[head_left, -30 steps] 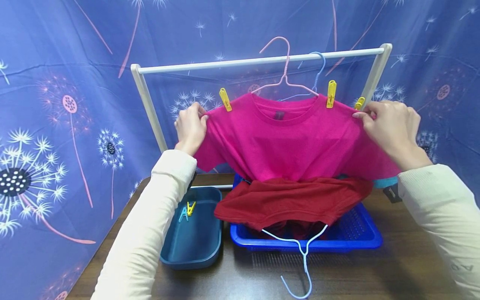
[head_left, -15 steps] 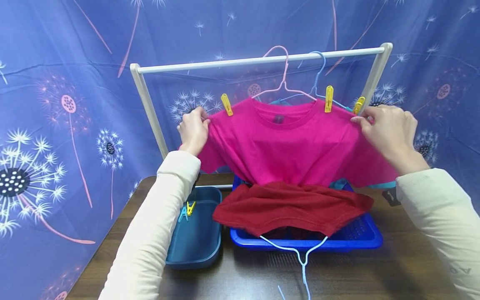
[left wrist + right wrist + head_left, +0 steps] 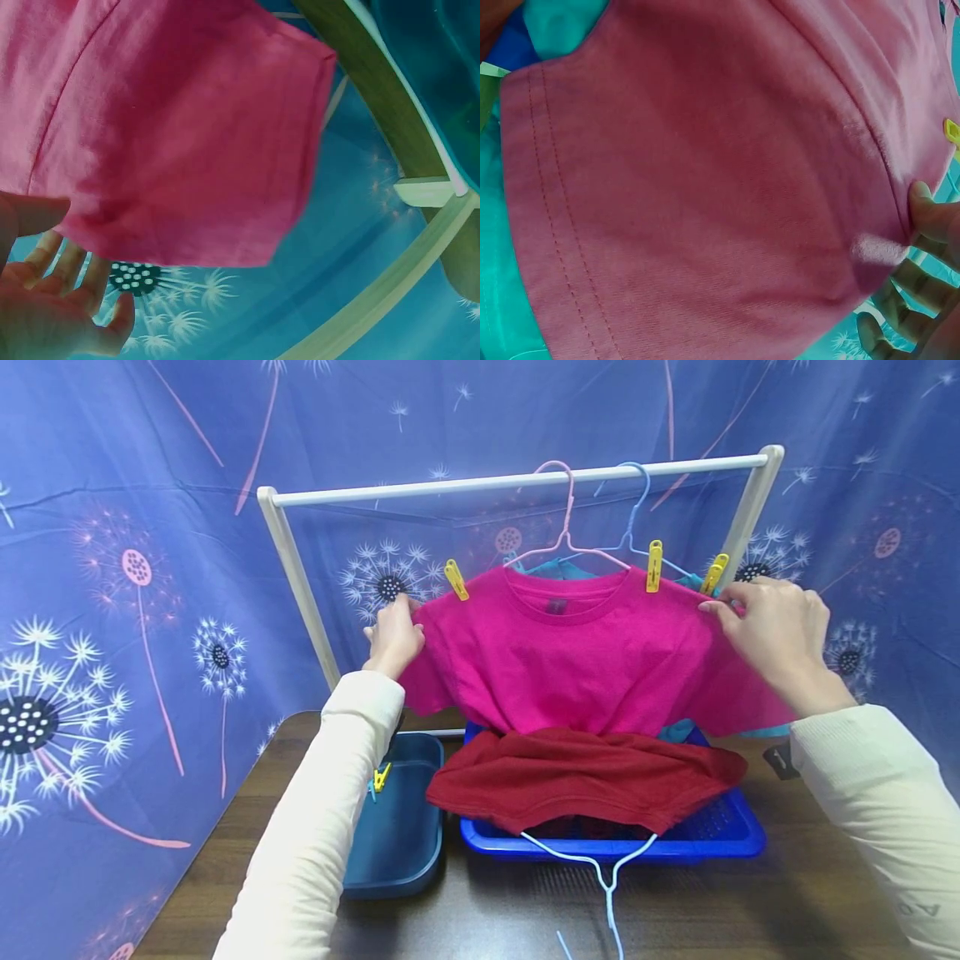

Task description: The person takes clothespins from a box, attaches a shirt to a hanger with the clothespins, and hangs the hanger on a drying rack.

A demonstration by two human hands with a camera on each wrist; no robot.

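A pink T-shirt (image 3: 570,668) hangs spread out on a pink hanger (image 3: 566,527), whose hook is over the white rail (image 3: 450,487). Yellow clothespins (image 3: 456,580) clip both its shoulders. At one shoulder seam my left hand (image 3: 393,635) pinches the cloth between thumb and fingers. My right hand (image 3: 780,627) pinches the opposite shoulder, with the thumb (image 3: 928,210) in front in the right wrist view. Behind it, a teal garment (image 3: 678,731) hangs from a blue hanger (image 3: 633,518), mostly hidden, with another yellow clothespin (image 3: 715,574) on it.
Below, a dark red shirt (image 3: 585,777) on a pale blue hanger (image 3: 606,885) lies over a blue basket (image 3: 723,847). Left of it, a dark teal tray (image 3: 397,843) holds loose clothespins (image 3: 381,777). A rack post (image 3: 300,585) stands on the left.
The pink hanger's hook has come down from above the rail onto it, and the pink T-shirt has lowered. Both hands have sunk slightly with it, keeping their grip.
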